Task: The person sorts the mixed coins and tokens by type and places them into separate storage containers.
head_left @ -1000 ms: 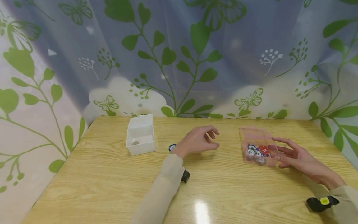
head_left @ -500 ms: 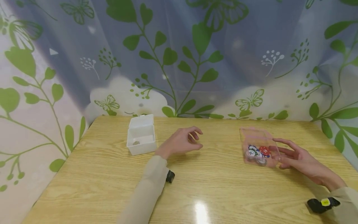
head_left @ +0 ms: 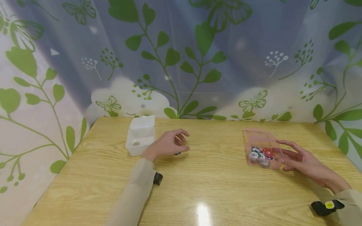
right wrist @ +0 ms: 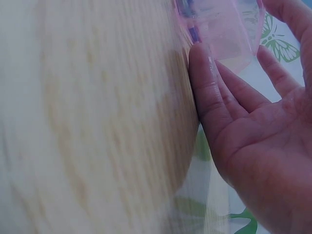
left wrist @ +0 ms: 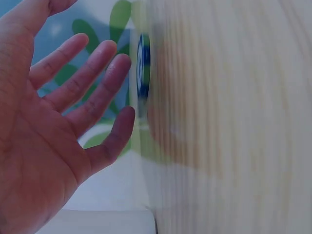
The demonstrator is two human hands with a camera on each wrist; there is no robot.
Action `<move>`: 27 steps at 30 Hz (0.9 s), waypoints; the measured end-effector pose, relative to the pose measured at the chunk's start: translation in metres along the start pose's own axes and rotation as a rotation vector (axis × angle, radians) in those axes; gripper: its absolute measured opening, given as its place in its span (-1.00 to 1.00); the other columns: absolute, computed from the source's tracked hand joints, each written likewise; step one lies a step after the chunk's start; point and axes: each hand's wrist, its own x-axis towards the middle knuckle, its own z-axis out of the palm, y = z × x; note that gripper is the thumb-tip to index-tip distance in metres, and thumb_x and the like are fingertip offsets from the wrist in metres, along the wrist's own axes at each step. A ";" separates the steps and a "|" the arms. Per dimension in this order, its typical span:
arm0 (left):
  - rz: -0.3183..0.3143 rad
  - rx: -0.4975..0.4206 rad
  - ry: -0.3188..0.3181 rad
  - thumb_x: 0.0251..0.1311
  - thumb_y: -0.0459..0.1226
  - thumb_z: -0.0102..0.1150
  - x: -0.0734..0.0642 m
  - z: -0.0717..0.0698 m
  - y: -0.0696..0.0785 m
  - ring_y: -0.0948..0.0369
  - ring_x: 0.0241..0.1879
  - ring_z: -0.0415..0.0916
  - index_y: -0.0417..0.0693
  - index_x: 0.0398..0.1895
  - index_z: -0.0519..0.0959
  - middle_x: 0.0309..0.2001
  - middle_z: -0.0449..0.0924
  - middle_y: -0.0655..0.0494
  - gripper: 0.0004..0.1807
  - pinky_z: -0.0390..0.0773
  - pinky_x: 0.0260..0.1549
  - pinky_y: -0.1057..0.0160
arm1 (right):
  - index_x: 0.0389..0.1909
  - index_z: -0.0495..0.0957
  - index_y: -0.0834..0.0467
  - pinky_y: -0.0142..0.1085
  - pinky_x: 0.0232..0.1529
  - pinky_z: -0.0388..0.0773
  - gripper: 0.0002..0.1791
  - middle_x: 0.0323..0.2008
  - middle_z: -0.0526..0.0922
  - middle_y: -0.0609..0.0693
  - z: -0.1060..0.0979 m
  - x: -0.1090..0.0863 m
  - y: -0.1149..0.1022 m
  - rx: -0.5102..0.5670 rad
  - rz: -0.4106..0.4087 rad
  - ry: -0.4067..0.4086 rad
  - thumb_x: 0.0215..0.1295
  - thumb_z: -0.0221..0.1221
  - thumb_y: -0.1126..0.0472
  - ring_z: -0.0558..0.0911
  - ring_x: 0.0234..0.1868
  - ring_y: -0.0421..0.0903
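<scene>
My left hand (head_left: 167, 143) hovers over the table just right of the white box, fingers loosely bent and apart, holding nothing. A blue-and-white poker chip (left wrist: 144, 66) lies flat on the table beyond its fingertips in the left wrist view; in the head view most of it is hidden under the hand. My right hand (head_left: 304, 163) rests its fairly straight fingers against the right side of a clear pink box (head_left: 250, 141), whose lid stands raised. Inside that box lie several chips, among them a red chip (head_left: 268, 153) marked 10 and a green-and-white chip (head_left: 255, 155).
A white box (head_left: 141, 150) with its lid tipped back stands at the left, with one small round grey piece (head_left: 136, 144) on its floor. The wooden table (head_left: 215, 182) runs back to a leaf-patterned curtain (head_left: 183, 69).
My left hand has moved left across the table toward the white box, passing over the blue-and-white chip. My right hand and the pink box have stayed in place.
</scene>
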 end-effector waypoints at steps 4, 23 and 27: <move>-0.033 0.016 0.010 0.20 -0.06 0.39 -0.007 -0.007 -0.007 0.22 -0.05 0.63 0.08 0.24 0.55 0.01 0.65 0.10 -0.47 0.63 -0.02 0.17 | 0.59 0.06 -0.13 -0.27 -0.13 0.70 -0.32 0.24 0.50 -0.57 0.000 -0.001 0.001 0.005 0.000 0.003 0.59 -0.05 0.39 0.61 0.12 -0.49; -0.102 0.226 -0.064 0.08 -0.13 0.54 -0.014 -0.012 -0.011 0.00 0.23 0.44 0.03 0.07 0.70 0.27 0.41 -0.09 -0.54 0.44 0.29 -0.03 | 0.60 0.05 -0.08 -0.29 -0.12 0.69 -0.32 0.26 0.51 -0.55 0.002 -0.001 -0.001 0.025 -0.019 -0.007 0.59 -0.06 0.41 0.56 0.17 -0.54; -0.106 0.244 -0.057 0.07 -0.14 0.56 -0.012 -0.013 -0.011 0.01 0.17 0.46 0.01 0.05 0.71 0.22 0.43 -0.10 -0.55 0.45 0.26 -0.02 | 0.59 0.06 -0.08 -0.28 -0.12 0.69 -0.32 0.25 0.51 -0.55 0.002 0.000 -0.002 0.017 -0.014 0.000 0.58 -0.05 0.41 0.57 0.16 -0.53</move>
